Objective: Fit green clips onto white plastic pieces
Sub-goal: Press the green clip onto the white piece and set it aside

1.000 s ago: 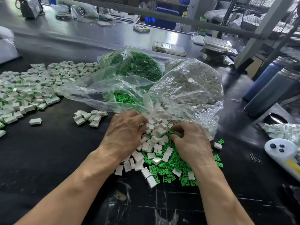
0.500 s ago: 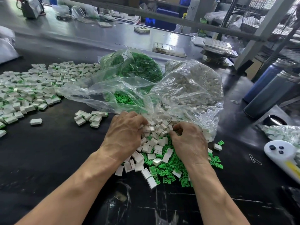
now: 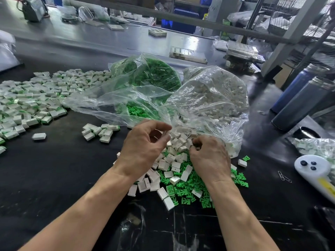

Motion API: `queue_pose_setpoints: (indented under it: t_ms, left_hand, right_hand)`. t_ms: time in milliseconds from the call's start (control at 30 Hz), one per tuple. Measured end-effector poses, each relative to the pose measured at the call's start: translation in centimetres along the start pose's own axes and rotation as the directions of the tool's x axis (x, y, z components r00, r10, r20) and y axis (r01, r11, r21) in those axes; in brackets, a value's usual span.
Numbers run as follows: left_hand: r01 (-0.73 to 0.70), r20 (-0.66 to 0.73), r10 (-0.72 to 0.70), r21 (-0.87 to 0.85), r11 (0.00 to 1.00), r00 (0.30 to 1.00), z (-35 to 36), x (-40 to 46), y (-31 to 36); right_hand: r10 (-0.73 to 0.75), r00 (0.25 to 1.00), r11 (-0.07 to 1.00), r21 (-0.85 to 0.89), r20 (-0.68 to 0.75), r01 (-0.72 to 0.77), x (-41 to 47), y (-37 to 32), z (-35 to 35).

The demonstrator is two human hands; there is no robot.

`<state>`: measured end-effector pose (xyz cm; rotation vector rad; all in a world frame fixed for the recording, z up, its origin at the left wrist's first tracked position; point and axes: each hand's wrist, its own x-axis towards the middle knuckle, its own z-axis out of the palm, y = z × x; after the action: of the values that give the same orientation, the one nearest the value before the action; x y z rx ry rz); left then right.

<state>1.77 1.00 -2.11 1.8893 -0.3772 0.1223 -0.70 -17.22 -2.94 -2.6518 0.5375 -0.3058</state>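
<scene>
The left hand [image 3: 143, 149] hung over the loose white pieces [image 3: 172, 165], its fingers curled with nothing visibly between them. Just to its right, the right hand [image 3: 208, 158] pinched what seemed a small white piece at its fingertips, though blur hid the detail. Green clips [image 3: 183, 194] lay scattered beneath and nearer than both hands.

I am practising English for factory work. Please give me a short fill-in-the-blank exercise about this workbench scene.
1. The loose clips under the hands are ___ in colour.
2. The two clear bags lie ___ the hands, farther from the person.
3. The big spread of white pieces lies to the person's ___.
4. The paper clips lie on the ___ bench top.

Missing words: green; behind; left; black
</scene>
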Motion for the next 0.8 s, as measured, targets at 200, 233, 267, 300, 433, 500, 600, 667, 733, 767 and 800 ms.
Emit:
queue_pose_setpoints:
  t_ms: [200, 233, 267, 300, 433, 500, 600, 667, 733, 767, 800]
  left_hand:
    - [0.071, 0.029, -0.066, -0.242, 0.968, 0.997, 0.0, 0.0, 0.2]
    - [0.074, 0.034, -0.068, -0.261, 0.962, 0.997, 0.0, 0.0, 0.1]
    - [0.078, 0.038, -0.070, -0.277, 0.958, 0.997, 0.1, 0.0, 0.1]
    - [0.079, 0.041, -0.070, -0.282, 0.956, 0.997, 0.1, 0.0, 0.1]
    - [0.075, 0.052, -0.063, -0.261, 0.962, 0.997, 0.2, 0.1, 0.0]
    - [0.076, 0.053, -0.064, -0.271, 0.960, 0.997, 0.2, 0.1, -0.1]
    - [0.064, 0.059, -0.050, -0.264, 0.963, 0.997, 0.2, 0.0, -0.3]
    - [0.056, 0.063, -0.041, -0.259, 0.964, 0.997, 0.3, 0.0, -0.4]
    - [0.053, 0.064, -0.037, -0.263, 0.963, 0.997, 0.4, 0.0, -0.5]
    - [0.052, 0.062, -0.037, -0.270, 0.961, 0.997, 0.5, 0.0, -0.6]
    - [0.052, 0.059, -0.037, -0.282, 0.958, 0.998, 0.5, 0.0, -0.6]
  right_hand:
    - [-0.010, 0.999, 1.000, 0.002, -0.043, 0.010, 0.1, 0.1, 0.3]
    - [-0.011, 0.999, 1.000, 0.002, -0.047, 0.011, 0.0, 0.2, 0.3]
    - [-0.013, 0.999, 1.000, 0.007, -0.050, 0.013, 0.0, 0.2, 0.3]
    - [-0.013, 0.999, 1.000, 0.020, -0.053, 0.014, 0.0, 0.3, 0.3]
    - [-0.035, 0.997, 0.995, 0.086, -0.074, 0.041, -0.5, 0.2, 0.0]
    - [-0.046, 0.995, 0.991, 0.121, -0.088, 0.057, -0.7, -0.1, -0.2]
    - [-0.054, 0.994, 0.983, 0.168, -0.094, 0.069, -0.9, -0.4, -0.4]
    - [-0.061, 0.991, 0.975, 0.206, -0.119, 0.085, -1.0, -0.5, -0.5]
    - [-0.069, 0.987, 0.964, 0.246, -0.144, 0.104, -1.0, -0.6, -0.5]
    - [-0.074, 0.986, 0.955, 0.275, -0.153, 0.114, -1.0, -0.5, -0.5]
    - [-0.076, 0.985, 0.940, 0.318, -0.158, 0.124, -1.0, -0.5, -0.5]
